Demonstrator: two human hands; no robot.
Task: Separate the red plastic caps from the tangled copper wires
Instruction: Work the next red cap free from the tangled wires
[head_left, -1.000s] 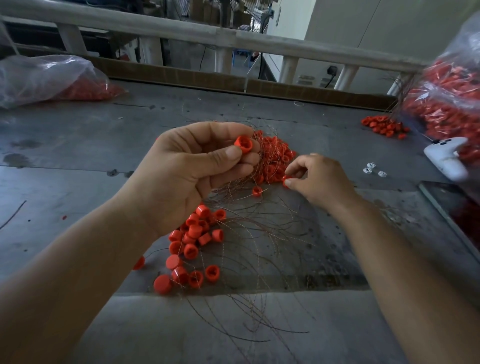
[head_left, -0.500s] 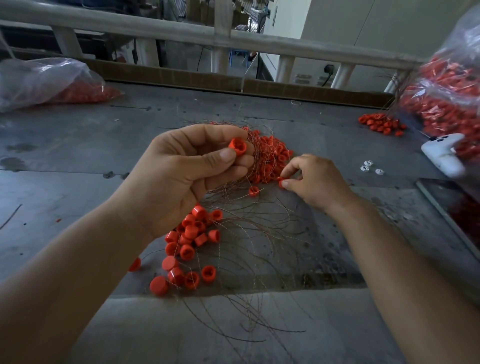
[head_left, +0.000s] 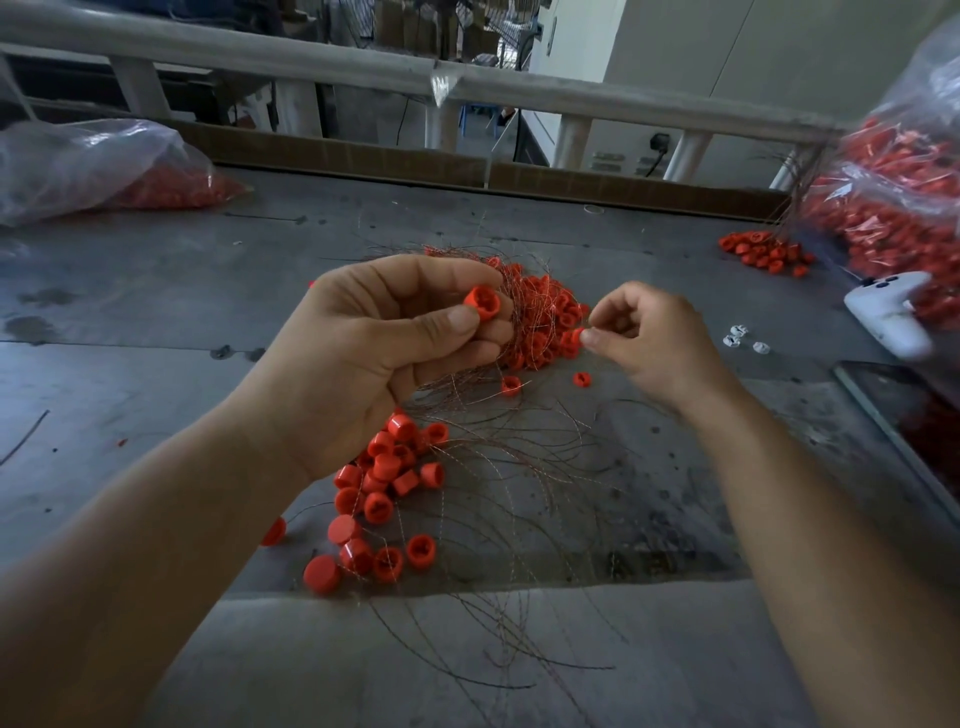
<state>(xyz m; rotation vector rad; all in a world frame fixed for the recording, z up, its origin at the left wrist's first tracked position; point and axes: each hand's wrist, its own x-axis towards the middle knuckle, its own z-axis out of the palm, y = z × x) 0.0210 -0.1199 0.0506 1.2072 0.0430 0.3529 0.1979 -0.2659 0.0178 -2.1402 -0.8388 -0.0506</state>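
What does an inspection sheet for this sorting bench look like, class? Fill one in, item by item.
Surface: grey table, stained and scuffed.
Job's things: wire tangle with caps caught in it; loose cap pile nearer the person.
Clutter: left bag and right bag of red parts, white device, small white parts.
Hands: left hand grips a red cap; right hand pinches an edge cap.
Cables: plugged lead behind the railing.
Surroundings: white railing, workshop beyond.

Left hand (head_left: 363, 353) pinched a red cap (head_left: 482, 303) above the copper wires (head_left: 519, 467); right hand (head_left: 649, 343) nipped another cap (head_left: 577, 334) at the tangle's edge, loose caps (head_left: 384, 488) lying below.
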